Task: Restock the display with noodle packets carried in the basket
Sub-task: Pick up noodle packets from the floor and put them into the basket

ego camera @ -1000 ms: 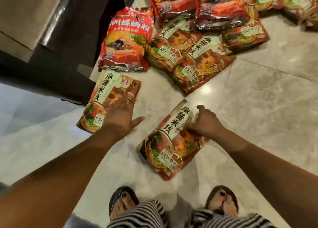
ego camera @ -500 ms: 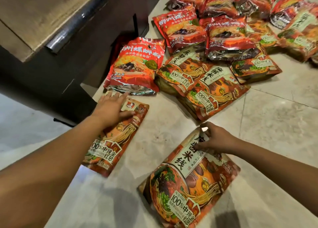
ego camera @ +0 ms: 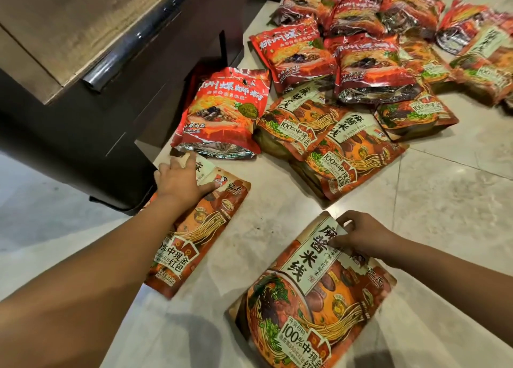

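Observation:
Two orange noodle packets lie flat on the marble floor in front of me. My left hand [ego camera: 181,181] rests flat on the top of the left packet [ego camera: 194,237], fingers straight and reaching toward a red packet [ego camera: 224,112] just beyond it. My right hand [ego camera: 361,236] pinches the upper edge of the right packet [ego camera: 313,295] with curled fingers. No basket is in view.
A heap of several red and orange packets [ego camera: 347,70] covers the floor at the back and right. A dark wooden cabinet [ego camera: 83,123] with a metal trim [ego camera: 125,54] stands on the left, its corner close to my left hand. Bare marble floor [ego camera: 444,215] lies to the right.
The left packet has turned and slid up toward the red packet under my left hand. My right hand has stayed on its packet's top edge. The view has drawn closer to the floor.

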The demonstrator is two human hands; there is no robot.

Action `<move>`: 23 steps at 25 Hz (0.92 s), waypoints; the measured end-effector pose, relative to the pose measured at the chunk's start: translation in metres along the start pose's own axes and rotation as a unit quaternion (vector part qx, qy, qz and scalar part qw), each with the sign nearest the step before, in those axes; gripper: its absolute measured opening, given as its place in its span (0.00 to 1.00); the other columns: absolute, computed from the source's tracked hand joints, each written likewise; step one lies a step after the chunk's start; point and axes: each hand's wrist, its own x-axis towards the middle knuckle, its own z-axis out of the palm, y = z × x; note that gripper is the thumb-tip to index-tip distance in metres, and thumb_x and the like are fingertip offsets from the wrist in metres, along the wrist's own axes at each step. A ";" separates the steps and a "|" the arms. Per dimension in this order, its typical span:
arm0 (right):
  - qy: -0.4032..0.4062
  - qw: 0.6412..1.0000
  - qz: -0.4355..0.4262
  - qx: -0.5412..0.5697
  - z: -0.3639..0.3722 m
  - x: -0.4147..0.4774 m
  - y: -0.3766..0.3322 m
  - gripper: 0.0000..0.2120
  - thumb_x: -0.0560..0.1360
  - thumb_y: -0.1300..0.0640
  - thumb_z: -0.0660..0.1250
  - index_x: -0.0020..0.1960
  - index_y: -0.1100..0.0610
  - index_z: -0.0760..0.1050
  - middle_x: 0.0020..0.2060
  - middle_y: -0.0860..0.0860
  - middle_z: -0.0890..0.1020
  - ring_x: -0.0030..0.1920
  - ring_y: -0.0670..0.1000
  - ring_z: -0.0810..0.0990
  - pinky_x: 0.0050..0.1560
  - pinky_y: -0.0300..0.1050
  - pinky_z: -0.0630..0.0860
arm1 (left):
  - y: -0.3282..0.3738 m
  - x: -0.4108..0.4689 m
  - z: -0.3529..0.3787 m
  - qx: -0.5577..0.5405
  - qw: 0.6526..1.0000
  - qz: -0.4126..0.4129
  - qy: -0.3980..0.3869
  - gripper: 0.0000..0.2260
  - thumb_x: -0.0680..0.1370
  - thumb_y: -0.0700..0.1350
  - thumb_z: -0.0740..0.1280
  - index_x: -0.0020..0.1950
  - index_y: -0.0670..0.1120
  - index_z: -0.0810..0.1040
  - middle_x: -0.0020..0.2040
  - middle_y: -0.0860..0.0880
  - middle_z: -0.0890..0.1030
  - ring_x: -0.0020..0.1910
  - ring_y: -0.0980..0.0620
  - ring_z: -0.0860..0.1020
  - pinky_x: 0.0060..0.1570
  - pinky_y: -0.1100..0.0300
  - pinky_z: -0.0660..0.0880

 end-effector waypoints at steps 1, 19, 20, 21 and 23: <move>0.001 1.000 0.005 0.005 0.000 0.000 0.001 0.19 0.68 0.62 0.78 0.55 0.62 0.74 0.34 0.55 0.80 0.26 0.48 0.80 0.24 0.38 0.73 | 0.004 -0.001 0.001 -0.012 1.000 0.013 0.019 0.43 0.73 0.70 0.63 0.80 0.51 0.51 0.70 0.37 0.70 0.67 0.35 0.67 0.64 0.45 0.64; -0.061 0.993 -0.008 0.104 -0.018 -0.040 -0.007 0.08 0.77 0.59 0.70 0.48 0.65 0.81 0.40 0.61 0.86 0.32 0.54 0.84 0.33 0.42 0.81 | 0.024 -0.033 -0.008 -0.251 0.938 0.098 -0.219 0.11 0.73 0.47 0.75 0.50 0.42 0.79 0.41 0.48 0.78 0.41 0.49 0.75 0.37 0.59 0.70; -0.066 0.993 -0.011 0.098 -0.020 -0.042 -0.010 0.08 0.77 0.59 0.70 0.47 0.65 0.81 0.40 0.61 0.86 0.32 0.54 0.84 0.34 0.43 0.81 | 0.024 -0.034 -0.009 -0.250 0.935 0.109 -0.227 0.09 0.74 0.46 0.75 0.46 0.41 0.81 0.38 0.48 0.78 0.37 0.50 0.74 0.34 0.60 0.69; -0.072 0.992 -0.018 0.099 -0.023 -0.044 -0.014 0.08 0.77 0.59 0.70 0.47 0.64 0.81 0.39 0.60 0.86 0.32 0.53 0.84 0.34 0.42 0.81 | 0.024 -0.037 -0.013 -0.247 0.934 0.118 -0.228 0.07 0.74 0.45 0.75 0.43 0.42 0.81 0.36 0.48 0.77 0.34 0.51 0.72 0.33 0.60 0.67; -0.076 0.990 -0.048 0.109 -0.030 -0.050 -0.029 0.07 0.77 0.59 0.69 0.45 0.64 0.80 0.36 0.58 0.86 0.31 0.52 0.83 0.32 0.41 0.79 | 0.025 -0.041 -0.026 -0.257 0.935 0.131 -0.207 0.08 0.74 0.44 0.75 0.38 0.44 0.80 0.32 0.49 0.75 0.31 0.53 0.70 0.30 0.62 0.66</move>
